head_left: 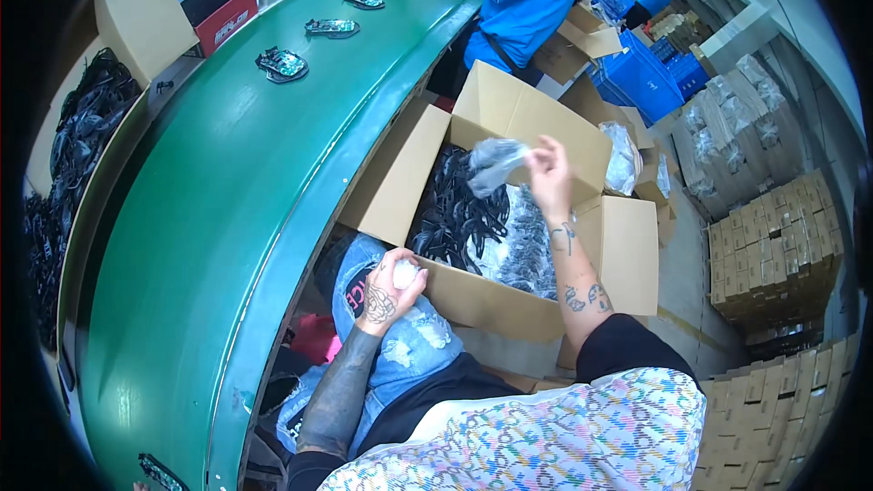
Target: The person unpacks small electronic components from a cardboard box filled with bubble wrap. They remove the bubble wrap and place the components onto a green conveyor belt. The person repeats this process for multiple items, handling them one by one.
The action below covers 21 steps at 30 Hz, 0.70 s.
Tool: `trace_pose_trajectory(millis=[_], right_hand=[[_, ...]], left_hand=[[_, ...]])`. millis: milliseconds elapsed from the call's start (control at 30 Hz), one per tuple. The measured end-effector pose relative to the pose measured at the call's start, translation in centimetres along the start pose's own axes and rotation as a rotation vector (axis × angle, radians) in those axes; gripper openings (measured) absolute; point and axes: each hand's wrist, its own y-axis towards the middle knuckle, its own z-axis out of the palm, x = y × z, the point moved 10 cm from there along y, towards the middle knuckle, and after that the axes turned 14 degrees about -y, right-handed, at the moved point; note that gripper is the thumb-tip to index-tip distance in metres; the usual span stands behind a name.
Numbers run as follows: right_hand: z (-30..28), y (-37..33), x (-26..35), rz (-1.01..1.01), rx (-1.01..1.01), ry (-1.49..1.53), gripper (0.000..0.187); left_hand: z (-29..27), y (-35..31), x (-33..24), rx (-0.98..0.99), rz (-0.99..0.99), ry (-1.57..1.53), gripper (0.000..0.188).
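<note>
green conveyor belt [227, 173], open cardboard box [509, 114] beside it, stacked cartons [773, 255] behind

left hand [389, 289]: low by lap, fingers curled shut | right hand [548, 173]: raised, fingers pinched together

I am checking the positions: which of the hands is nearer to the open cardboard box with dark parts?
Right. The right hand is above the open cardboard box, holding a clear plastic bag. The left hand is over the lap, just outside its near wall, gripping something small and pale.
</note>
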Motion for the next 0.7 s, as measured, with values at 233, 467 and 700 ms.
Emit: trace_pose_trajectory(millis=[233, 467, 700], right_hand=[[3.0, -2.2, 3.6, -0.114, 0.332, -0.246, 0.04], [4.6, -2.2, -3.1, 0.041, 0.212, -0.158, 0.03], [6.2, -2.7, -4.5, 0.072, 0.274, -0.252, 0.025]], left_hand=[[-0.8, -0.6, -0.3, -0.02, 0.03, 0.013, 0.038], [-0.8, -0.8, -0.1, -0.027, 0.023, -0.006, 0.038], [-1.2, -1.1, 0.0, -0.014, 0.067, 0.053, 0.035]])
